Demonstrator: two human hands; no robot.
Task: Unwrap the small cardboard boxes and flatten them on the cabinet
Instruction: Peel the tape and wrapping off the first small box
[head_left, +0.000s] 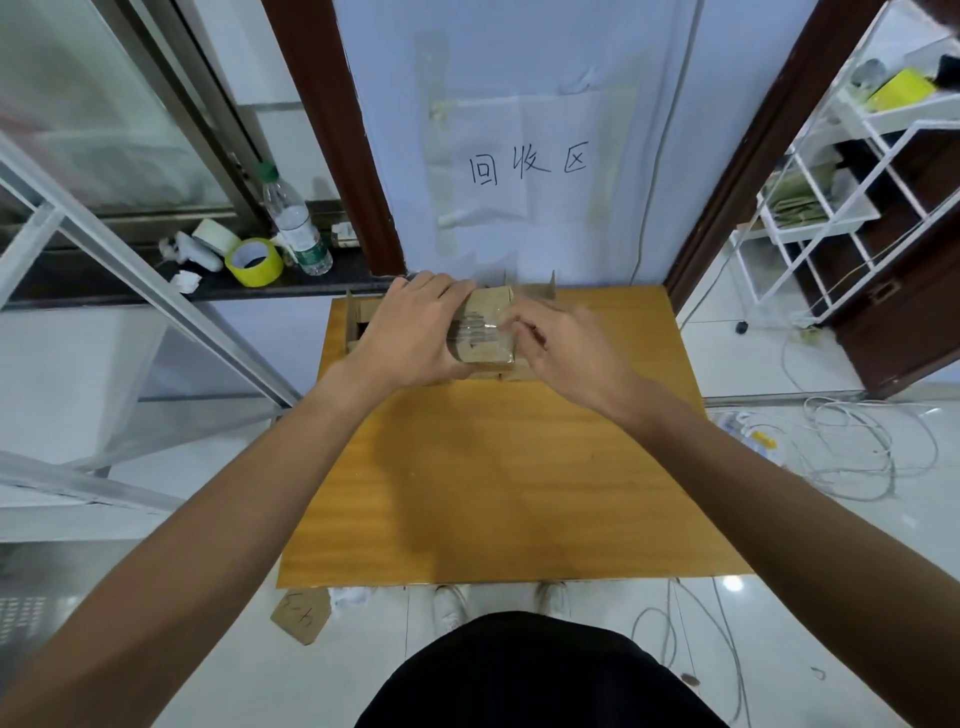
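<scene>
- near you: the cabinet (493, 467) shows bare wood on its near half. a cardboard scrap (301, 616) lies on the floor by its near left corner.
- step in hand, as i read it: getting the clear wrap (478, 328) off the small cardboard box (488, 332), which sits toward the cabinet's far edge, between your hands.
- left hand (415, 332): fingers and thumb curled round the box's left side, a firm clamp. keep it so, low on the cardboard and off the film.
- right hand (566, 343): fingers curled in at the box's right top edge, apparently pinching the wrap. motion blur hides the exact contact.
- to do it well: find a free edge of film, then peel along the box rather than straight up, so the cardboard does not tear. brace against the pull with your left.
- behind the box: open boxes (358, 317) stand with flaps up, not yet flattened.
- far: a paper sign (527, 166) on the wall. on the sill to your left, a yellow tape roll (254, 262) and a bottle (296, 223).
</scene>
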